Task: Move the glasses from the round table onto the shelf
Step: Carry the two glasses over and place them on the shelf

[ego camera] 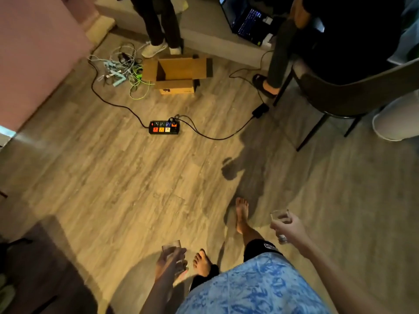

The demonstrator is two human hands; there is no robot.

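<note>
Underfoot, plank floor [108, 177] with power strip [164, 127].

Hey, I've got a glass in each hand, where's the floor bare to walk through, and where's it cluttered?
Bare wood floor runs wide between the power strip and your feet, and leftward to the pink wall. Crowded ahead: cable tangle, open cardboard box, and black cords trailing from the strip toward the chair on the right.

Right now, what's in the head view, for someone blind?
A barefoot person holds a glass in the left hand and a second glass in the right hand. On the floor ahead lie a power strip and an open box.
</note>
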